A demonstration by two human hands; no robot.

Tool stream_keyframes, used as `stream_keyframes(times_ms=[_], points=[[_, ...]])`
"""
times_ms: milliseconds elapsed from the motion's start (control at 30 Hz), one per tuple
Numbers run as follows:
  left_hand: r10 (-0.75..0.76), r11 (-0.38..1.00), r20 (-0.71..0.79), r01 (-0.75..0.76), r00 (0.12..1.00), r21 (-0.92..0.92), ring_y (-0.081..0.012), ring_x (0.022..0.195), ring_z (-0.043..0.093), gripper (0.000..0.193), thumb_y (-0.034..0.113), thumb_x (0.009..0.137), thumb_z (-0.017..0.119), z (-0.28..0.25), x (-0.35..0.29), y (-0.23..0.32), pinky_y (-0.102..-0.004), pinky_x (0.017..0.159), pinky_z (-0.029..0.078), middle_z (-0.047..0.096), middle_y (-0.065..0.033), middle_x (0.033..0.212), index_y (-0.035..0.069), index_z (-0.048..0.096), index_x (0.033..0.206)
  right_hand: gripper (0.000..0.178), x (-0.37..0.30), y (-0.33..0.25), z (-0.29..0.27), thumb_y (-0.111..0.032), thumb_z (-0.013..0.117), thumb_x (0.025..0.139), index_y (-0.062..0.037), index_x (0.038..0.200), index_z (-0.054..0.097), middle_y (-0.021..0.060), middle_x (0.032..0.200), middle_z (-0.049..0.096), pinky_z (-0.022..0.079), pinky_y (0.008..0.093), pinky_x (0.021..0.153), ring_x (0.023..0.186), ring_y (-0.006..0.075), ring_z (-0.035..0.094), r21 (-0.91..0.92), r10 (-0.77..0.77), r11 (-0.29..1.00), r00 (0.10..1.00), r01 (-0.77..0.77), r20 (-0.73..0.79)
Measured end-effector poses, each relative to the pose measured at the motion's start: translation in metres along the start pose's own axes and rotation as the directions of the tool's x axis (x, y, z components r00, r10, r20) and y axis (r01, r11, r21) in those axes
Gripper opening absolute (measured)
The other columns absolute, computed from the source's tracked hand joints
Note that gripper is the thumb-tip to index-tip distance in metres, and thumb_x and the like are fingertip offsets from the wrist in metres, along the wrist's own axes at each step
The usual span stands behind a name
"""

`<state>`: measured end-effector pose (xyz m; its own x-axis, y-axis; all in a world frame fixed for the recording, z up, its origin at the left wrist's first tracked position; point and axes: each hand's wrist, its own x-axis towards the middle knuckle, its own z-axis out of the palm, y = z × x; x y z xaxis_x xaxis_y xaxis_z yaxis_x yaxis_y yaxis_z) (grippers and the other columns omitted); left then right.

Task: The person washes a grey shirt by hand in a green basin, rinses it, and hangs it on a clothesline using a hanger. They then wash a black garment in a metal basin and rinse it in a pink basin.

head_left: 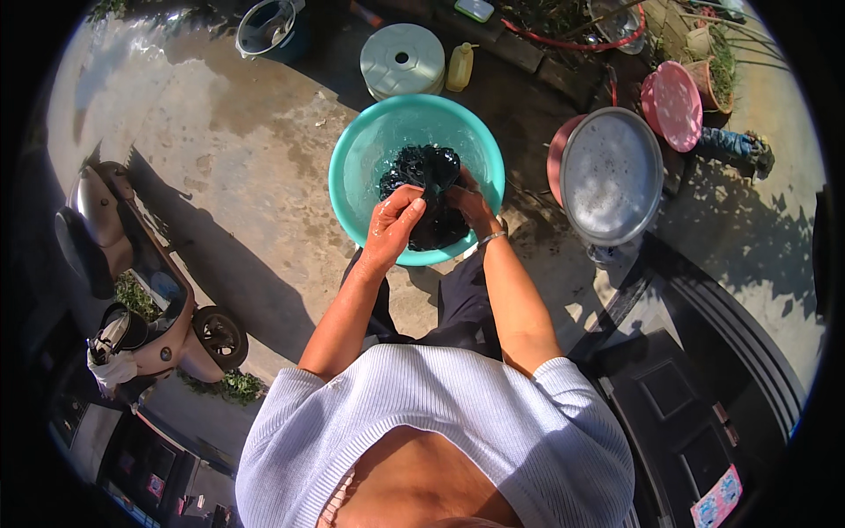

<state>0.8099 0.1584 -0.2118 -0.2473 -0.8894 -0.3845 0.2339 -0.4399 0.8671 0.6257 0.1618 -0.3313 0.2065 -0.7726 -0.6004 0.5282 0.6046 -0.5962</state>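
Note:
A teal plastic basin [341, 141] stands on the ground in front of my knees, with water in it. Inside lies a bunched, wet, glossy black cloth [422, 167], partly lifted between my hands. My left hand [394, 225] is closed, thumb on top, pinching the cloth's near left side. On the other side my right hand [473, 204], with a bracelet at the wrist, curls round the cloth; its fingers are partly hidden by the dark fabric and shadow. The garment's kind cannot be made out.
Beyond the basin are a pale round stool [387, 57] and a yellow bottle [460, 67]. A grey metal basin [611, 176] of suds stands at right, near a pink basin [673, 106]. A bucket [273, 40] is at far left; a scooter [167, 290] stands left.

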Motion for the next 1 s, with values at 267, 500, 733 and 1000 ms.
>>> stream_keyframes(times_ms=[267,500,733,1000], points=[[0.201,0.942,0.176,-0.141,0.964,-0.304,-0.0128,0.095,0.053,0.014,0.008,0.091,0.055,0.019,-0.048,0.088,-0.0272,0.085,0.042,0.057,-0.0076,0.108,-0.001,0.061,0.101,0.025,-0.018,-0.001,0.024,-0.007,0.062,0.086,-0.0073,0.111,0.061,0.0023,0.106,0.064,0.050,0.0355,0.086,0.097,0.0183,0.062,-0.372,-0.395,0.816,0.896,0.443,0.202],[0.020,0.994,-0.220,-0.042,0.975,-0.097,-0.0058,0.079,0.057,0.011,0.009,0.090,0.060,-0.022,-0.014,0.061,-0.0201,0.074,0.045,0.064,0.0006,0.084,0.000,0.064,0.097,0.031,-0.068,-0.051,0.061,-0.010,0.066,0.079,-0.0013,0.109,0.059,0.0086,0.100,0.064,0.052,0.0388,0.086,0.091,0.0217,0.063,0.341,-0.113,0.929,0.988,0.141,-0.101],[-0.167,0.975,-0.237,0.124,0.957,-0.186,-0.0064,0.068,0.055,0.012,0.016,0.087,0.066,-0.091,0.035,-0.017,-0.0225,0.061,0.044,0.064,0.0021,0.077,0.005,0.066,0.085,0.025,-0.062,-0.067,0.035,-0.002,0.067,0.080,-0.0018,0.103,0.059,0.0042,0.094,0.065,0.050,0.0268,0.078,0.086,0.0112,0.060,0.087,-0.314,0.942,0.942,0.325,-0.115],[-0.120,0.989,-0.668,0.150,0.734,-0.012,-0.0050,0.060,0.045,0.014,0.018,0.089,0.062,-0.103,0.054,-0.058,-0.0225,0.053,0.036,0.055,0.0048,0.067,0.005,0.066,0.085,0.028,-0.065,-0.068,0.049,-0.010,0.069,0.084,0.0026,0.108,0.062,0.0034,0.097,0.065,0.045,0.0241,0.079,0.087,0.0093,0.056,-0.498,-0.471,0.769,0.882,0.401,-0.019]])
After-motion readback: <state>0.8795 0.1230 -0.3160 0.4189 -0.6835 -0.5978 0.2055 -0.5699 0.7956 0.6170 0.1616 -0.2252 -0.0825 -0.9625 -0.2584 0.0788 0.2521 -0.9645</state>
